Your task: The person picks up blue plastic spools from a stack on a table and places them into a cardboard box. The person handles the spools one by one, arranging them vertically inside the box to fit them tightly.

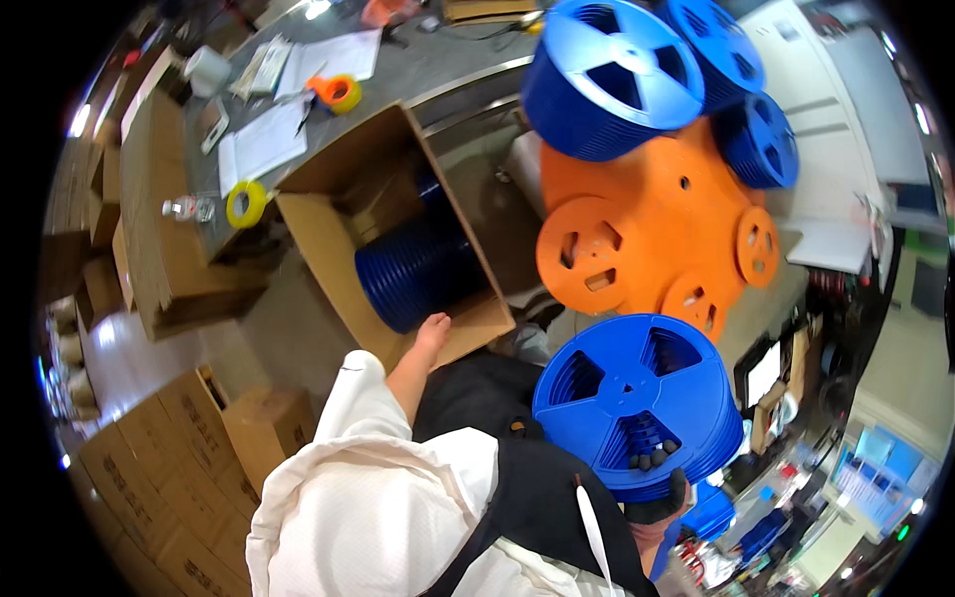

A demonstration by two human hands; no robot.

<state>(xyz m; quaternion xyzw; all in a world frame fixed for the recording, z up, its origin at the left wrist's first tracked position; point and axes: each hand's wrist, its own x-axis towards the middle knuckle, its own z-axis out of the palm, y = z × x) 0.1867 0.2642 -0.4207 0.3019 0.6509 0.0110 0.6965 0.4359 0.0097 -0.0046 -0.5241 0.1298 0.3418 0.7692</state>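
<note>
My right hand (659, 509), in a dark glove, grips a stack of blue plastic reels (625, 388) at its lower edge. Dark fingertips show through one of the top reel's openings. The stack is held at my right side, tilted so its face with three cut-outs points up. My left hand (432, 334) is bare and lies at the near wall of an open cardboard box (328, 234). Its fingers are too small and foreshortened to read. Inside the box, dark blue reels (413, 279) lie on their side, close to that hand.
An orange stand (657, 199) with round lobes carries several more stacks of blue reels (607, 75) beyond the box. On the grey table (418, 55) are papers, yellow tape (246, 204) and an orange tape dispenser (338, 94). Cardboard boxes (164, 478) stand at the left.
</note>
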